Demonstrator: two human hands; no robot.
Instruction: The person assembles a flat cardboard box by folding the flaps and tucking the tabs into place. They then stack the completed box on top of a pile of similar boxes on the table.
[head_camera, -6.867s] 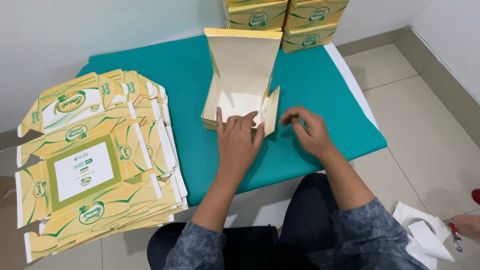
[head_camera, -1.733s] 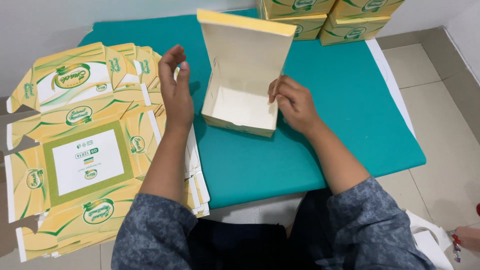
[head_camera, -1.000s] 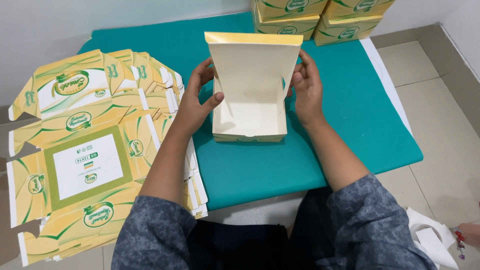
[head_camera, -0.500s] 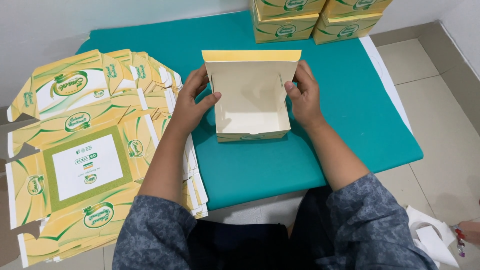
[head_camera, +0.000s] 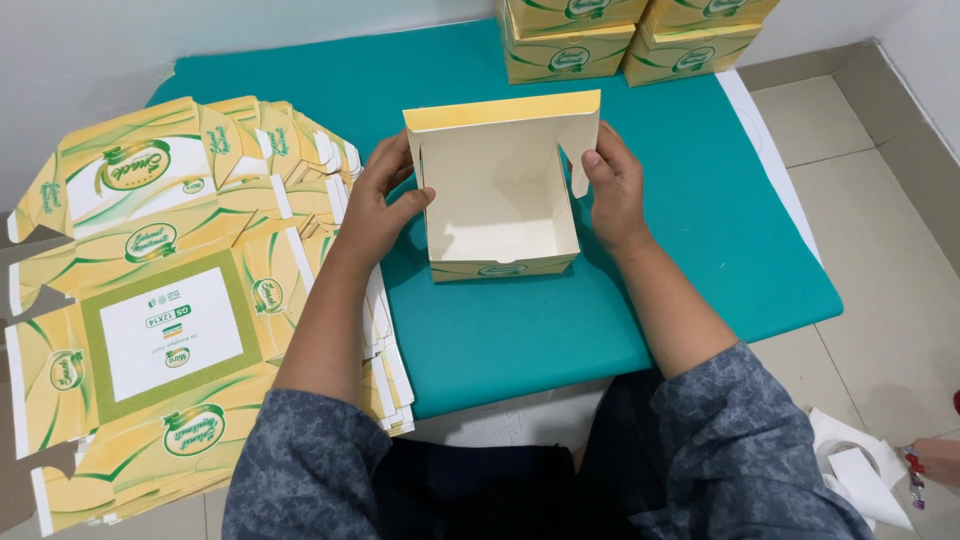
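I'm watching the head cam. Box (head_camera: 503, 200) sits mid-counter on the teal mat (head_camera: 700, 230), just in front of me, open side up. Its four walls are up and the base is flat on the mat; the lid is up at the back, leaning over the opening, w/ a side flap hanging at its right end.

Left hand (head_camera: 385, 205) is on the box's left wall: fingers (head_camera: 412, 203) curl over the top edge into the inside, so they're apart, hooked on the wall, not closed into a fist. Right hand (head_camera: 615, 190) presses flat on the right wall, thumb up near the lid's side flap; its fingers are together along the wall, bracing it, not pinching anything that I can see.

How far along, as I judge it: body of this box is formed and holding shape. Left to do: tuck the lid flaps and bring the lid down, since the top is open and the inside is bare.

Finished boxes (head_camera: 600, 40), closed, are stacked at the far edge of the mat, touching each other; at least four show, some cut by the frame. Stack of flat blanks (head_camera: 180, 300) lies on the left, fanned out, well apart from the box but under my left forearm. It's a thick pile, so plenty remains unfolded.

Bottom right, on the floor: white paper scraps (head_camera: 850, 480) and part of another person's hand (head_camera: 935, 462), fingers not clear.
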